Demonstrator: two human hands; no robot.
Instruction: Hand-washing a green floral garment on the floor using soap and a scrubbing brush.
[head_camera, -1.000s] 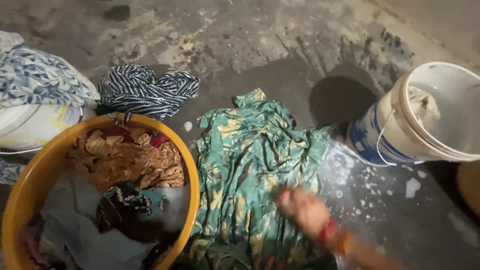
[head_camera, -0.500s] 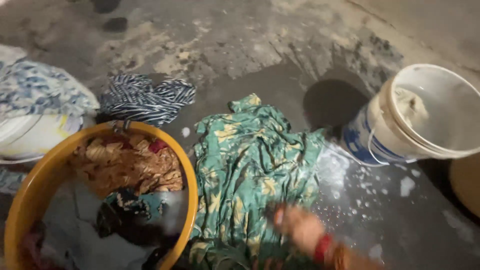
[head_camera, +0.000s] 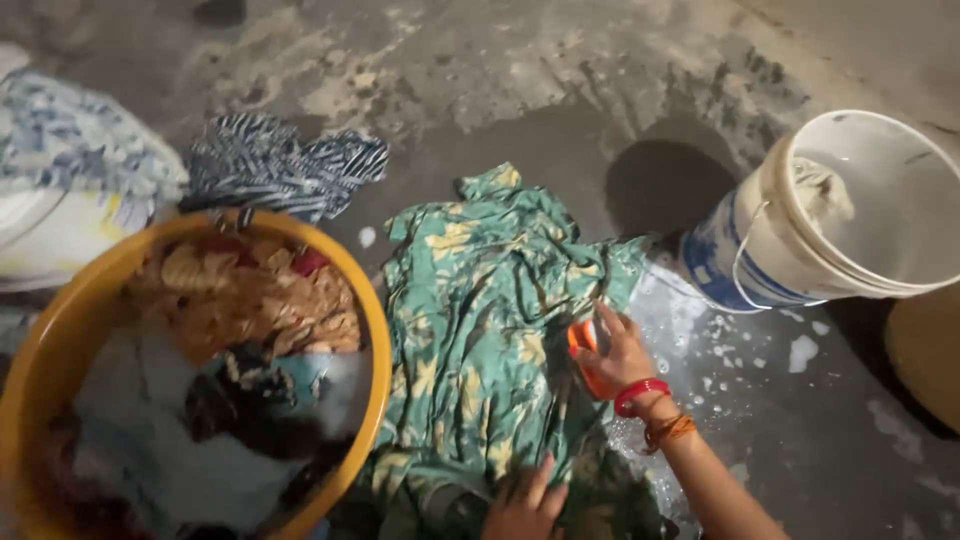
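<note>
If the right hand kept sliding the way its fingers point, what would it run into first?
The right hand, gripping an orange brush, points up-left along the green patterned cloth. It would likely meet that cloth's bunched folds first; beyond them lies wet concrete floor, though depth is hard to judge.

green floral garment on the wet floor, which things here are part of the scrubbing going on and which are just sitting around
In use:
- green floral garment, spread on the wet floor
- orange brush, in the right hand
- left hand, pressing the garment's near end

Lying about:
- yellow tub of soaking clothes
- white bucket
- striped cloth
- blue patterned cloth
</note>
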